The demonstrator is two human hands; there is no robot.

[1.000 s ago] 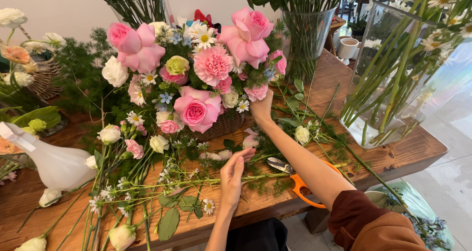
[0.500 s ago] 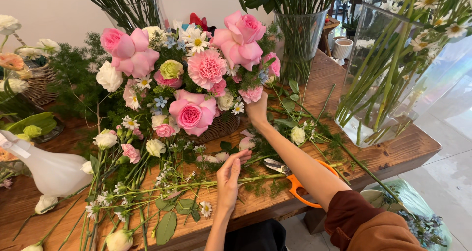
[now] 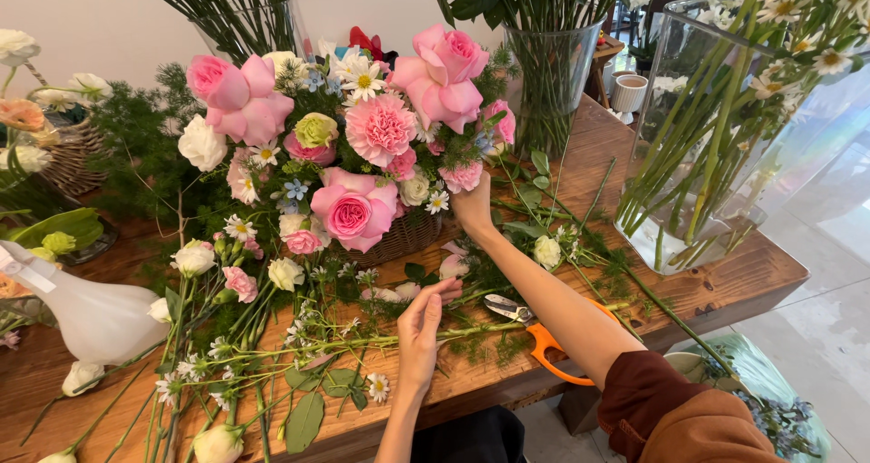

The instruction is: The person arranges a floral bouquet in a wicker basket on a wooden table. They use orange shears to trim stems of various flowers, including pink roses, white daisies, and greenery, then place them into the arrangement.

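— Wood: a plank table (image 3: 725,282) of warm brown boards runs across the view, pale wall behind, grey floor to the right of the table's edge.

— What crowds it?

— Cut stems (image 3: 272,372) and loose blooms lie all over the near boards, small white daisies and pale rosebuds among them. A white spray bottle (image 3: 86,313) lies at the left. At the right stands a tall clear vase (image 3: 716,155) full of green-stemmed daisies; a second glass vase (image 3: 548,82) of foliage stands behind the arrangement.

— And the arrangement itself?

— A wicker basket (image 3: 403,236), mostly hidden under its flowers, sits at the middle of the table: big pink roses, a pink carnation (image 3: 381,130), white blooms, daisies, fern.

— Where are the person's hands?

— The right hand (image 3: 473,207) reaches up from a rust-brown sleeve (image 3: 671,409) to the basket's right side, just under a small pink bloom (image 3: 462,178). Its fingers are buried among the flowers, so whether they pinch anything cannot be told.

— The left?

— The left hand (image 3: 421,332) is raised over the table's near edge, below the basket. The fingers lie close together, slightly curled, with their tips at the pale blooms and stems lying there; a firm hold on any of them cannot be made out.

— Anything in the way?

— Orange-handled scissors (image 3: 535,332) lie on the boards under the right forearm, which covers part of the handles.
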